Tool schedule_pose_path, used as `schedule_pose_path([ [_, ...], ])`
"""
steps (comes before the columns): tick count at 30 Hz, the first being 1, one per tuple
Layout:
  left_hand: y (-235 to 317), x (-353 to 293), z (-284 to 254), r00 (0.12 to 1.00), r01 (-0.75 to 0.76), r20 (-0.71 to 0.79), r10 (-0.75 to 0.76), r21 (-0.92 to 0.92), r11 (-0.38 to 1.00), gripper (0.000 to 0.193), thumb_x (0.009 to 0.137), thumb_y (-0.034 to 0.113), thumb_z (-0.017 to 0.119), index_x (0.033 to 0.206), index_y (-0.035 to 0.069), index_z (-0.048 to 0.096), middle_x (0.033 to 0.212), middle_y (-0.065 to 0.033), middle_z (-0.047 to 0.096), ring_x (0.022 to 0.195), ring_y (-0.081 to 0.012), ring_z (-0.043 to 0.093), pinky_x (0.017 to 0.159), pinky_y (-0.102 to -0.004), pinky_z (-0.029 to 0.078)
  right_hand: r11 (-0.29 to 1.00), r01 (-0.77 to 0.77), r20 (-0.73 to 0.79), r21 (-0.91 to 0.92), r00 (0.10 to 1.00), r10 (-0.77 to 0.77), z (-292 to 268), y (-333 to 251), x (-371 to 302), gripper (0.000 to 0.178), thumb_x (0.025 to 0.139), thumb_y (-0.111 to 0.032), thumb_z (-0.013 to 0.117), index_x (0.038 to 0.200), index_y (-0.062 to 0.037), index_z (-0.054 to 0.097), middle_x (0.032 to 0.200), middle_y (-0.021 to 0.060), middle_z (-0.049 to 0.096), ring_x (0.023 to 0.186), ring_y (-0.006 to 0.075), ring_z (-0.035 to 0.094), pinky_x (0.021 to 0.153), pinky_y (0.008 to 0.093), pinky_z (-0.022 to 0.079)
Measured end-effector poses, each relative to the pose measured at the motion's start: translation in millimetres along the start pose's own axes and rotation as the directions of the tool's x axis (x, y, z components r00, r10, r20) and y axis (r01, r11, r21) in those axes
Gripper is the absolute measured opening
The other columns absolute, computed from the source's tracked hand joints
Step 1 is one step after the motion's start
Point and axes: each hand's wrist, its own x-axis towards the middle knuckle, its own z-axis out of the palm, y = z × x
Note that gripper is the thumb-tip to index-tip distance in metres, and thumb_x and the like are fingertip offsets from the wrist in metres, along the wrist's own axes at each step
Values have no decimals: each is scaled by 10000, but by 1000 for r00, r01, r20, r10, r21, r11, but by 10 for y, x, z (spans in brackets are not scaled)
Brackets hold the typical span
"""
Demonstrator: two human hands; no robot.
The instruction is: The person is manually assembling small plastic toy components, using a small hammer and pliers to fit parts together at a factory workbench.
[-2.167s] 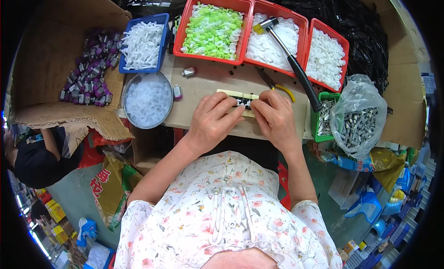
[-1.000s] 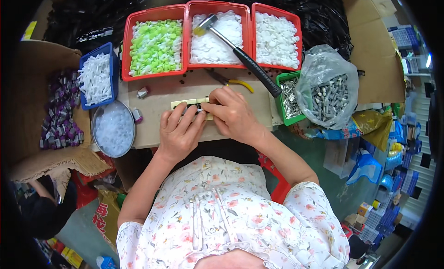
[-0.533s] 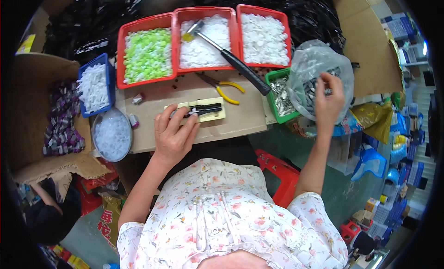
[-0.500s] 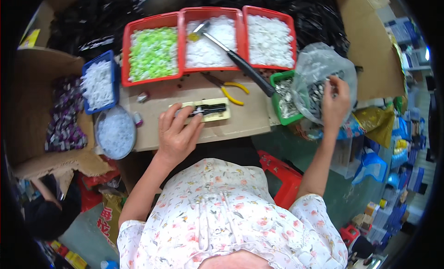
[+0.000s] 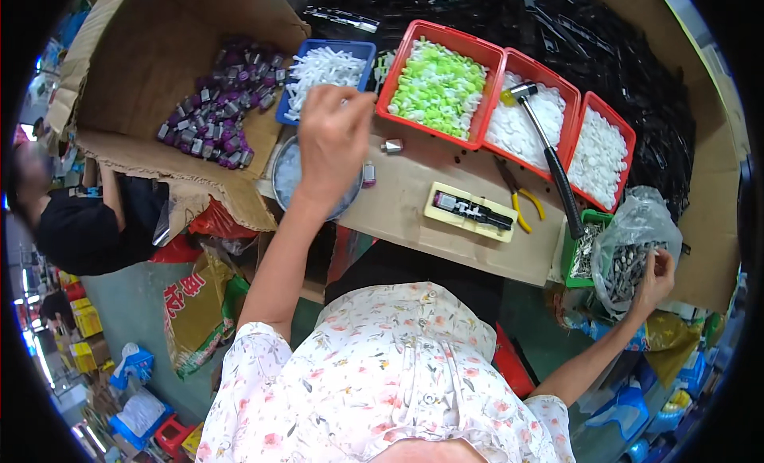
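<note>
My left hand [image 5: 328, 140] is raised over the round clear bowl [image 5: 285, 176] of translucent pieces, its curled fingers at the front edge of the blue tray [image 5: 364, 53] of white plastic pieces. Those fingers are drawn together; whatever they hold is hidden. On the far right my right hand [image 5: 656, 278] is at the clear plastic bag [image 5: 637, 224] of grey metal parts [image 5: 629, 265], thumb and fingers pinched, with the contents of the pinch unclear. Between the hands, a black assembly [image 5: 471, 211] with a purple-ended piece lies in a cream holder [image 5: 497, 234], touched by neither hand.
Red trays [image 5: 469, 140] hold green-white and white pieces; a hammer [image 5: 553, 156] lies across them. Yellow-handled pliers [image 5: 525, 212] lie beside the holder. Small purple-and-silver motors [image 5: 211, 117] fill a cardboard box [image 5: 119, 105]. A green tray [image 5: 579, 281] holds metal pieces. Another person [image 5: 95, 224] is at left.
The view has swung left. My left hand has let go of the cream holder and moved left to the blue tray and bowl. My right hand stays at the plastic bag.
</note>
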Motion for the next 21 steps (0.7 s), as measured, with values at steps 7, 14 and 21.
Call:
schedule_pose_path([
  [7,-455,234,34,995,102,-22,-99,285,953,183,743,17,738,922,46,763,925,-115,661,939,-310,572,823,-412,483,980,26,-28,200,999,-21,92,-393,-56,135,949,-87,682,1024,12,627,908,1,590,832,78,530,757,221,437],
  [14,-590,403,269,996,72,16,-83,362,929,209,698,68,795,907,70,777,918,-86,656,954,-286,580,825,-411,494,979,34,25,202,999,-40,132,-594,-157,119,942,-89,696,1016,-14,640,897,-25,591,807,45,519,715,200,423],
  [21,-676,457,204,987,67,116,-110,327,943,210,696,51,801,905,55,780,947,-102,668,973,-290,589,857,-394,506,972,-2,87,235,996,-19,257,-634,-242,133,939,-101,702,1034,-34,638,924,-1,601,834,80,534,755,213,425],
])
